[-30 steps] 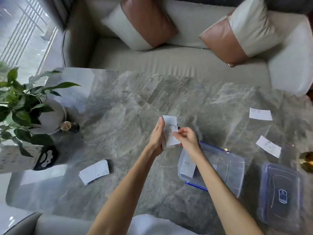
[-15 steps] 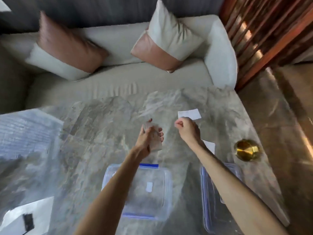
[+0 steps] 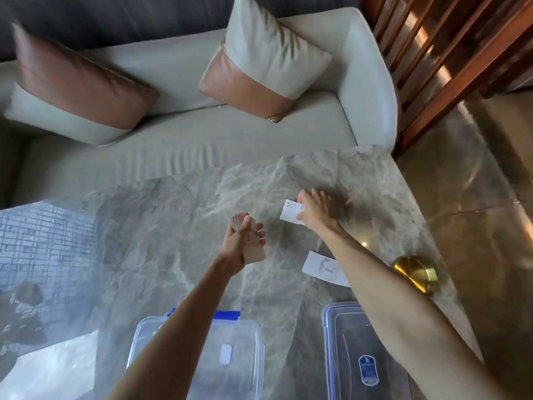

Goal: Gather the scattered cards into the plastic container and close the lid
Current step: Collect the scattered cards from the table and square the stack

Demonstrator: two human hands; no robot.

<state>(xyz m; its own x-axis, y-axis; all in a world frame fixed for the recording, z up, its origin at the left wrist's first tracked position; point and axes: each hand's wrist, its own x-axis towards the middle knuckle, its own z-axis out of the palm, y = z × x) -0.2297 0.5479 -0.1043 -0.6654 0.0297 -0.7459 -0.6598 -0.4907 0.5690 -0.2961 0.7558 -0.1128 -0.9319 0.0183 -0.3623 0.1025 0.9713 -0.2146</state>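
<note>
My left hand (image 3: pixel 243 238) holds a small stack of cards (image 3: pixel 253 249) above the middle of the grey marble table (image 3: pixel 173 241). My right hand (image 3: pixel 318 210) reaches over the far right of the table and lies on a white card (image 3: pixel 291 214), its fingers spread over the card's right end; whether it grips the card I cannot tell. Another white card (image 3: pixel 324 268) reading "love" lies near my right forearm. The clear plastic container (image 3: pixel 239 362) with blue clips stands open at the near edge, partly under my left forearm. Its lid (image 3: pixel 366 359) lies to the right.
A gold round object (image 3: pixel 415 272) sits near the table's right edge. A pale sofa (image 3: pixel 187 145) with two brown-and-cream cushions runs behind the table. Wooden slats (image 3: pixel 450 53) stand at the far right, and glossy floor (image 3: pixel 476 197) lies beyond the table edge.
My right hand has moved farther out and onto the far white card. My left hand still holds the stack. The view has shifted slightly.
</note>
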